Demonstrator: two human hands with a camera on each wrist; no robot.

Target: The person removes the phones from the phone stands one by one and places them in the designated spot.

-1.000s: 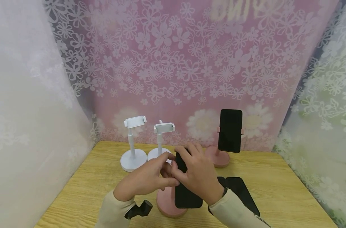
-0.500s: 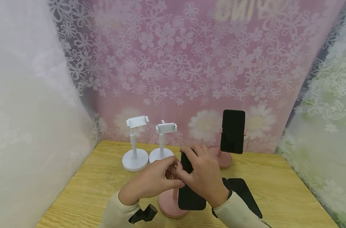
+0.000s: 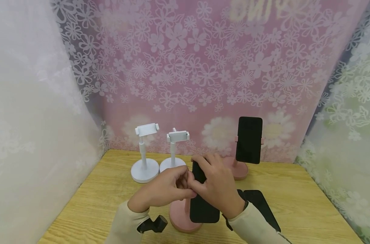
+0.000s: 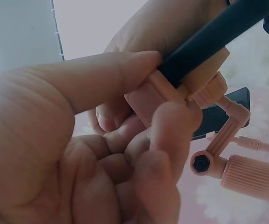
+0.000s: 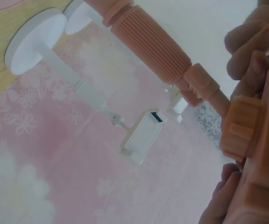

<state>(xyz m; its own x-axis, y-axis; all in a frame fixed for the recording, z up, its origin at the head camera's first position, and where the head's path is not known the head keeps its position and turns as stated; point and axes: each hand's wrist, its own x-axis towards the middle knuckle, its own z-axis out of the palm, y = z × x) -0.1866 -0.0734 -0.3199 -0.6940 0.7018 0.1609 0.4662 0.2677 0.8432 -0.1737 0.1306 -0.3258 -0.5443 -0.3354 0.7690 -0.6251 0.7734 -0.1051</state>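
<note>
A black smartphone (image 3: 204,210) sits tilted in the clamp of a pink phone stand, whose round base (image 3: 181,218) rests on the table. My right hand (image 3: 219,183) lies across the phone's face and grips it, thumb toward its left edge. From the left, my left hand (image 3: 161,189) pinches the clamp's side. The left wrist view has the thumb and bent fingers around the pink clamp end (image 4: 146,100), close against the phone's dark edge (image 4: 218,39). Behind the clamp, a ribbed knob (image 5: 239,128) and the pink stem (image 5: 151,44) show in the right wrist view.
Two white phone stands (image 3: 144,170) with bare clamps stand at the back left. A second pink stand (image 3: 239,171) at the back right carries an upright phone (image 3: 249,139). More dark phones (image 3: 262,208) lie flat by my right forearm. A floral curtain (image 3: 185,67) hangs behind.
Both hands and the phone appear slightly farther right than one second ago, along with the whole scene. My left fingers have curled in closer to the clamp; the right hand keeps its grip.
</note>
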